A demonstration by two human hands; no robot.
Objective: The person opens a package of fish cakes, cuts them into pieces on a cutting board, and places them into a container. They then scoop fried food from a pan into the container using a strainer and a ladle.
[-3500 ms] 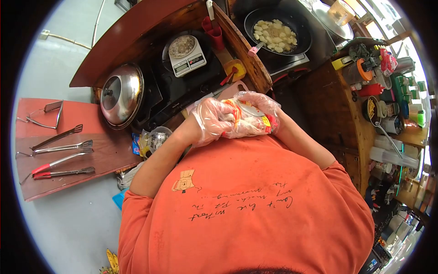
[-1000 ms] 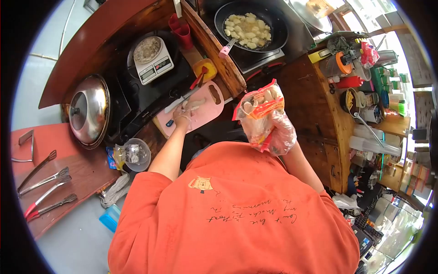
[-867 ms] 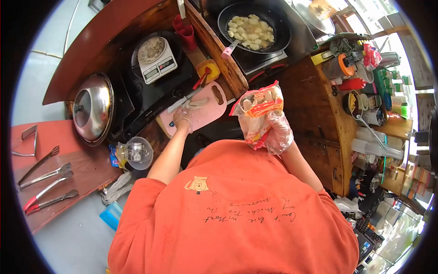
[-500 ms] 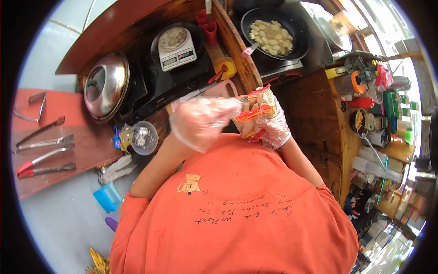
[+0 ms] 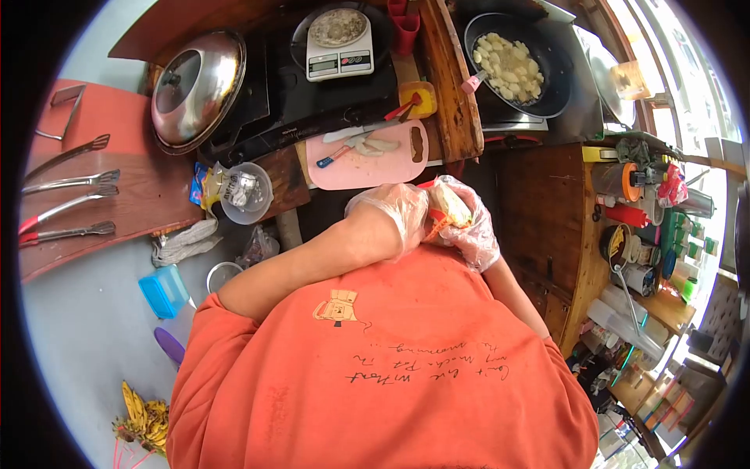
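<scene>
Holding the bag (image 5: pixel 448 205) just past the shirt (image 5: pixel 383 359), the right hand (image 5: pixel 475 236) was curled round its side, partly closed, both hands in clear plastic gloves. The left hand (image 5: pixel 397 217) was up against the bag's other side; its fingers were hidden, so how far open it was, and whether it gripped anything, could not be told.

From the bag, the pink board (image 5: pixel 359 173) lay at ten o'clock, with pale strips (image 5: pixel 379 146) and a blue-handled tool (image 5: pixel 332 157) on it and a knife (image 5: pixel 345 134) along its far edge. The clear tub (image 5: pixel 258 205) sat at nine o'clock, and farther out that way the tongs (image 5: pixel 70 209) lay side by side on a red-brown surface (image 5: pixel 141 207). Bananas (image 5: pixel 147 418) showed at eight o'clock.

Beyond the board, the yellow dish (image 5: pixel 426 100) with something red in it was between eleven and twelve, the scale (image 5: pixel 339 66) at eleven, bearing a round item (image 5: pixel 337 28), and the domed lid (image 5: pixel 197 92) at ten. At one o'clock, the dark pan (image 5: pixel 556 78) held pale chunks (image 5: pixel 508 66).
</scene>
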